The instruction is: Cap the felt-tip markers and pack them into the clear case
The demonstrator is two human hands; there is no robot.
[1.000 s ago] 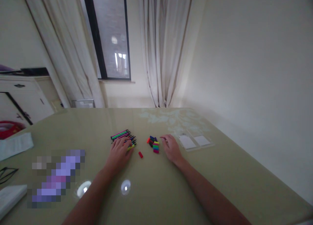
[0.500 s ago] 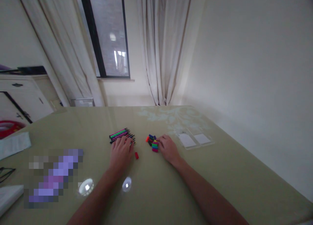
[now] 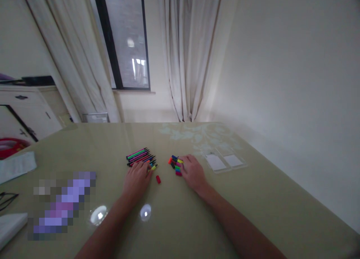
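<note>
Felt-tip pens [image 3: 137, 156] without caps lie side by side in a row on the table, dark tips to the right. At the near end of that row, my left hand [image 3: 137, 177] has its fingers curled around a yellow felt-tip pen [image 3: 153, 168], whose front end shows beyond them. My right hand [image 3: 193, 173] is closed at a small cluster of coloured pen caps [image 3: 178, 169], with a yellow pen cap [image 3: 180, 161] at its fingertips. Part of the cluster is hidden by the fingers. Between the hands lies a single red pen cap [image 3: 158, 179].
A clear plastic case [image 3: 231, 167] with white inserts lies open right of my right hand. To the left are a blurred purple object [image 3: 64, 202], a pale cloth or packet [image 3: 18, 167] and a white object's corner [image 3: 12, 229]. A wall borders the table's right side.
My left hand has drawn back slightly toward me and left, uncovering more pens and the yellow one. The yellow cap shows more clearly at my right fingertips; that hand has barely moved.
</note>
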